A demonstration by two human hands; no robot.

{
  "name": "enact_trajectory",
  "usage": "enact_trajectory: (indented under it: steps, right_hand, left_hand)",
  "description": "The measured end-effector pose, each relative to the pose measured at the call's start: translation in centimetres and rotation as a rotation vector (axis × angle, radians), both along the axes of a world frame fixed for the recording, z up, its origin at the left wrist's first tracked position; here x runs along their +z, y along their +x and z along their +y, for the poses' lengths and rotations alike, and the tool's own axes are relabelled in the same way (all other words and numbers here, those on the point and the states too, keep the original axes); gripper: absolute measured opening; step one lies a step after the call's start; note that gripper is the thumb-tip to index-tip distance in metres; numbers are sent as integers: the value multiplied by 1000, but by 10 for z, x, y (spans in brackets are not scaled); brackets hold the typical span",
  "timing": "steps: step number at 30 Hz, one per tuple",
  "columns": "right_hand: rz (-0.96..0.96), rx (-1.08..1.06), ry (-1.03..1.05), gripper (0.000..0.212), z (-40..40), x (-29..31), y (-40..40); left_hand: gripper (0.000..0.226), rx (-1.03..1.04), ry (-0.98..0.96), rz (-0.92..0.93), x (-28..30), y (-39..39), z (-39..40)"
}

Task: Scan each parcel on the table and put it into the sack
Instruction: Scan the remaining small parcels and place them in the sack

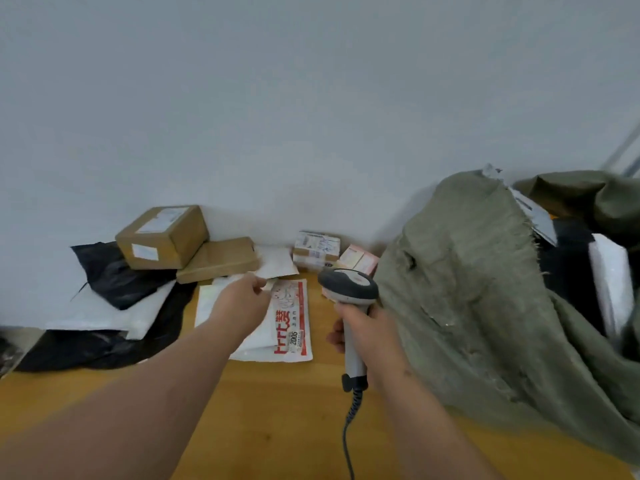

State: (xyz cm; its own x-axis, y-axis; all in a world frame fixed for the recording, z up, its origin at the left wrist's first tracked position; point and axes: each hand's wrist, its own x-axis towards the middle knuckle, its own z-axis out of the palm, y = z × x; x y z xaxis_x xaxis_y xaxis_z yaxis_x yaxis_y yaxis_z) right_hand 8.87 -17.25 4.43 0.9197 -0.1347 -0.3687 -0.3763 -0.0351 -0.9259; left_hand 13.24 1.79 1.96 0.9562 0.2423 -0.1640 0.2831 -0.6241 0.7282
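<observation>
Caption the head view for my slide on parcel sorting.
Right hand grips scanner; left hand pinches white mailer beside sack.

— What do we have behind everything?
— A plain pale grey wall (311,98), bare and evenly lit; it fills the upper half of our view and meets the bench (270,410) along its far edge.
— And the bench itself?
— Warm orange-brown wood with a smooth top. We can see a small dark spot in the grain on the near part.
— Anything at the sides?
— At the top right corner we see pale slanted rails (627,150), perhaps a frame; we cannot tell. Past the bench's left edge sits a dark shape (7,353), too blurred for us to name.
</observation>
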Motion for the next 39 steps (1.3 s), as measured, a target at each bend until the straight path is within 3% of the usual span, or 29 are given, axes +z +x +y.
enact_trajectory:
  steps: [8,15,25,28,35,39]
  right_hand:
    - [92,-3,-53,14,73,-38,22]
    - [119,-46,-102,10,83,-48,52]
    - [76,-199,-106,11,26,-74,118]
    - [69,-194,-152,30,13,-84,136]
    - [128,-197,-136,30,-15,-114,176]
    - [144,-170,-93,36,-21,-125,183]
  left_hand:
    - [40,10,14,154,-43,6,85]
    - [40,-16,-12,165,-52,35,101]
    - [40,-129,-85,227,-60,112,27]
    - [38,-151,-150,273,-67,132,-1]
    - [52,-291,-75,365,-87,178,-60]
    - [50,-288,-175,432,-91,190,-83]
